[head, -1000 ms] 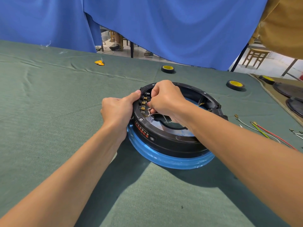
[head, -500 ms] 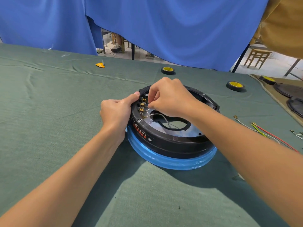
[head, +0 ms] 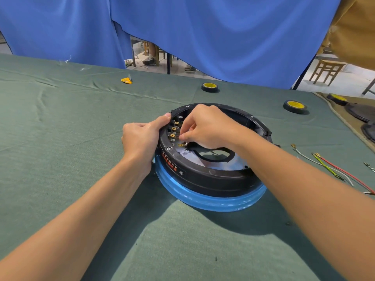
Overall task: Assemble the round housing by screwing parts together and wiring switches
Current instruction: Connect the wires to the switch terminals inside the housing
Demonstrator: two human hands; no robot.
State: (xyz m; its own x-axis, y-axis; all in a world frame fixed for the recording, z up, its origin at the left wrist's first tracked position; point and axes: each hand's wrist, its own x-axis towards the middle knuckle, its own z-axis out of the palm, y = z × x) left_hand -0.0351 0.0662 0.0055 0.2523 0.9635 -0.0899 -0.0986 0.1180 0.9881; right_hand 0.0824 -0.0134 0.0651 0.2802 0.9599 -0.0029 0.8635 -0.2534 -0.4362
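A round black housing (head: 211,177) with a blue-wrapped base lies on the green cloth in the middle of the head view. Inside its left wall sits a row of switches with brass terminals (head: 173,129). My left hand (head: 142,138) grips the housing's left rim, thumb on top. My right hand (head: 209,126) reaches inside with curled fingers and pinches a wire end at the terminals. A brass connector (head: 181,145) on a thin wire lies just below my fingertips.
Loose white, green and red wires (head: 332,169) lie to the right of the housing. Two black-and-yellow tape rolls (head: 210,86) (head: 294,106) stand behind it. A yellow scrap (head: 126,80) lies far left. Dark round parts (head: 359,112) sit at the right edge. A blue curtain hangs behind.
My right hand has shifted a little lower along the terminal row, and the wire loop inside the housing has moved with it. My left hand keeps its grip on the rim.
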